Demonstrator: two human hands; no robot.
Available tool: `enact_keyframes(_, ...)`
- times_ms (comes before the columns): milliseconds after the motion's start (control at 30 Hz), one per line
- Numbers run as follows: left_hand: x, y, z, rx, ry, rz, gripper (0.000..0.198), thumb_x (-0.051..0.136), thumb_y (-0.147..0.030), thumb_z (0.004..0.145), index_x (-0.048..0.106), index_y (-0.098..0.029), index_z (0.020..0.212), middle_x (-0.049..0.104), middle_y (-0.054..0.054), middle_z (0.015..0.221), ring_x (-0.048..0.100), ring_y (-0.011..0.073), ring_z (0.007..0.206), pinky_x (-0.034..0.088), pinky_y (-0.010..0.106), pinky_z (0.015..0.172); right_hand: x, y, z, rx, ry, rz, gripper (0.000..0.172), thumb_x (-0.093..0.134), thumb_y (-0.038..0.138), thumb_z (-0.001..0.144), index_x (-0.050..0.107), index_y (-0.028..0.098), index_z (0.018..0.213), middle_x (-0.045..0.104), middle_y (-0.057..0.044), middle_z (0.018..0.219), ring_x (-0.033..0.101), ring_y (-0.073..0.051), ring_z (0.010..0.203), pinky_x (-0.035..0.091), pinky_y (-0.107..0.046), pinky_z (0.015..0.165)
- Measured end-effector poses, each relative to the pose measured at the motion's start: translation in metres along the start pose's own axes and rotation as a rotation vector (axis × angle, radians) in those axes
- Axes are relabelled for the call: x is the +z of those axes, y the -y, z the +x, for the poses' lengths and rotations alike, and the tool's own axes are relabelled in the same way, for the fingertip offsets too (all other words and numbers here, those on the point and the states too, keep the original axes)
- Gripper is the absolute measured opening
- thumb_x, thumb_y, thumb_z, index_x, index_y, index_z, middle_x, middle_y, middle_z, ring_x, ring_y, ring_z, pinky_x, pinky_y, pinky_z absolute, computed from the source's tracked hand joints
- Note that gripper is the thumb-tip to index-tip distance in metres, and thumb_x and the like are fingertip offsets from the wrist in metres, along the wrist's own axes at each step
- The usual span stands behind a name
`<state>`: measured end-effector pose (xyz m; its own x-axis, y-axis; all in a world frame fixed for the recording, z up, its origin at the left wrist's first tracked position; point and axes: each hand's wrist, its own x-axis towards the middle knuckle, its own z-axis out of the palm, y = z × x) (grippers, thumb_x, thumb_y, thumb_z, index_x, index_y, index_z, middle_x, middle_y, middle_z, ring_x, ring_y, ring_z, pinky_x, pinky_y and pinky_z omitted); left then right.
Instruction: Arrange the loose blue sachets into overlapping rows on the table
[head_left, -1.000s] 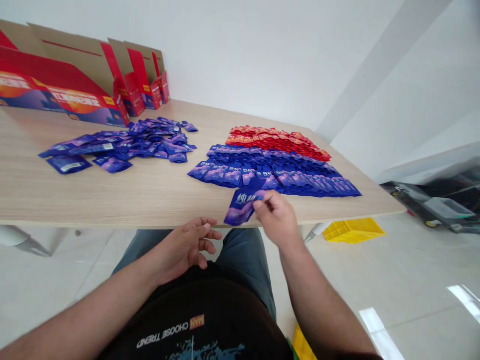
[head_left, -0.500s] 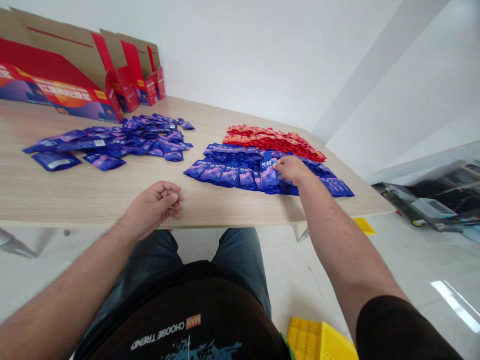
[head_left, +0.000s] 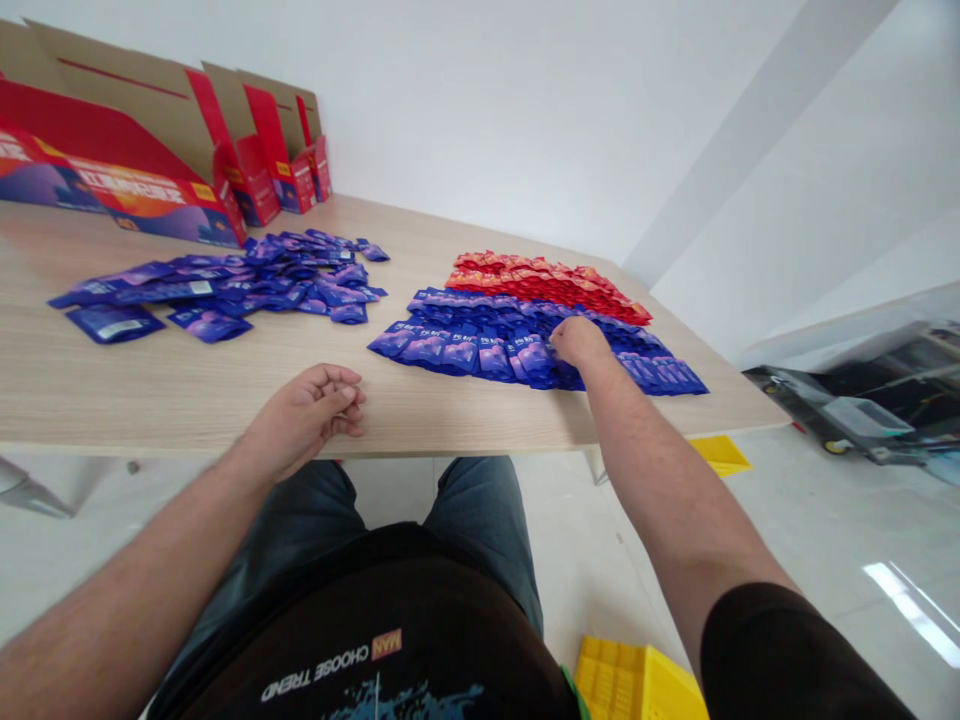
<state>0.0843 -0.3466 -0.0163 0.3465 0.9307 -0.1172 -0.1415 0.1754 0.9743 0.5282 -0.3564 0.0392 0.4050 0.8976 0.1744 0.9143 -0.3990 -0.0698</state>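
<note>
My left hand [head_left: 319,405] rests near the table's front edge, fingers loosely curled and slightly apart, holding nothing. Over the rows of overlapping blue-purple sachets [head_left: 461,350], my right hand [head_left: 581,343] is closed, its fingertips down among them. A purple sachet [head_left: 529,355] lies just left of those fingertips; whether they still pinch its edge is hidden. Behind the purple rows lie several rows of red sachets [head_left: 544,280]. A loose heap of similar purple sachets [head_left: 247,280] lies on the left of the table.
Open red cardboard boxes [head_left: 161,205] with raised brown flaps stand at the back left, against the white wall. The pale wooden table [head_left: 420,415] ends just before my legs. A yellow crate [head_left: 637,675] is on the floor at lower right, and a dark cart [head_left: 847,400] stands farther right.
The purple sachet that my right hand held raised by its edge now lies lower among the front row. My right hand has dropped slightly onto the sachets. The left hand has stayed put.
</note>
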Motion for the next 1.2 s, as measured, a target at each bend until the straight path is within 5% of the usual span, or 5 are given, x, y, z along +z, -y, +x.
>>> enact_keyframes(267, 0.000, 0.001, -0.001, 0.022, 0.009, 0.031, 0.039, 0.088, -0.030, 0.072, 0.066, -0.018, 0.102, 0.068, 0.000, 0.080, 0.066, 0.0144, 0.065, 0.060, 0.027, 0.059, -0.013, -0.001, -0.042, 0.043, -0.222, 0.118, 0.032, 0.056, 0.024, 0.101, 0.078, 0.012, 0.121, 0.079, -0.019, 0.118, 0.071, -0.031, 0.112, 0.051, -0.041, 0.103)
enact_keyframes(467, -0.008, 0.000, -0.003, 0.056, 0.005, 0.095, 0.048, 0.091, -0.040, 0.067, 0.063, -0.019, 0.101, 0.068, -0.002, 0.078, 0.065, 0.0139, 0.062, 0.059, 0.028, 0.060, 0.023, 0.015, -0.120, -0.016, -0.377, 0.509, 0.038, 0.054, 0.046, 0.094, 0.077, 0.018, 0.106, 0.077, -0.013, 0.095, 0.068, -0.029, 0.087, 0.053, -0.042, 0.089)
enact_keyframes(700, -0.066, -0.014, 0.015, 0.164, -0.215, 0.793, 0.027, 0.068, -0.044, 0.083, 0.066, -0.022, 0.100, 0.070, 0.001, 0.079, 0.067, 0.0203, 0.065, 0.058, 0.035, 0.067, 0.067, 0.019, -0.156, 0.050, -0.285, 0.568, 0.046, 0.052, 0.057, 0.086, 0.078, 0.021, 0.096, 0.073, -0.011, 0.085, 0.065, -0.029, 0.082, 0.051, -0.044, 0.084)
enact_keyframes(933, -0.133, -0.037, 0.047, 0.253, -0.525, 1.403, 0.026, 0.055, -0.033, 0.091, 0.071, -0.019, 0.106, 0.076, 0.016, 0.107, 0.072, 0.0337, 0.107, 0.055, 0.044, 0.101, 0.071, 0.019, -0.154, 0.051, -0.290, 0.508, 0.048, 0.051, 0.058, 0.083, 0.079, 0.021, 0.096, 0.071, -0.012, 0.082, 0.065, -0.031, 0.083, 0.052, -0.045, 0.084)
enact_keyframes(1200, -0.157, -0.046, 0.099, 0.287, -0.456, 1.700, 0.049, 0.061, -0.045, 0.093, 0.072, -0.014, 0.129, 0.072, 0.023, 0.130, 0.059, 0.0401, 0.134, 0.043, 0.052, 0.120, 0.073, 0.019, -0.156, 0.046, -0.302, 0.454, 0.051, 0.049, 0.058, 0.085, 0.079, 0.019, 0.098, 0.068, -0.012, 0.081, 0.065, -0.032, 0.084, 0.052, -0.046, 0.082)
